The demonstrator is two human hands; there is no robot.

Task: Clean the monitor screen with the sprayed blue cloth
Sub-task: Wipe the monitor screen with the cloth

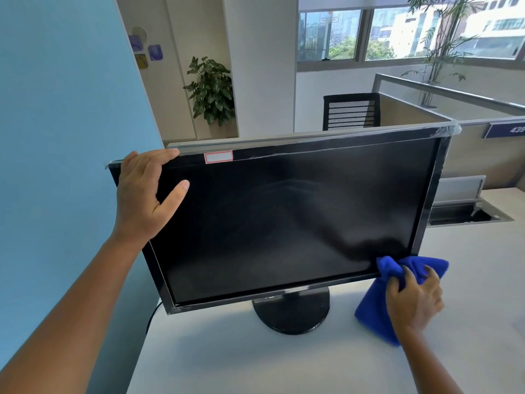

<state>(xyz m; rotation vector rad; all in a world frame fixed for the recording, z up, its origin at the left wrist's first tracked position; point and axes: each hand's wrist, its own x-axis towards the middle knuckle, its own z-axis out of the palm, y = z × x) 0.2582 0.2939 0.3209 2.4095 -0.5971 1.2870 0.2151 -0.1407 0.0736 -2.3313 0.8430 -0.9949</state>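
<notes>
The left hand (145, 194) holds the top corner of the monitor (284, 223). The right hand (413, 298) squeezes the blue cloth (375, 311) against the screen's bottom corner.

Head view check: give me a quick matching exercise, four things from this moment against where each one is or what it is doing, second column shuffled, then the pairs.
Things:
1. left hand
2. right hand
3. blue cloth
4. white label

Places or states:
A. stuck on the monitor's top bezel
B. bunched at the screen's lower right corner, hanging down to the desk
C. gripping the upper left corner of the monitor
D. closed around a wad of fabric

Pairs: 1-C, 2-D, 3-B, 4-A
</notes>
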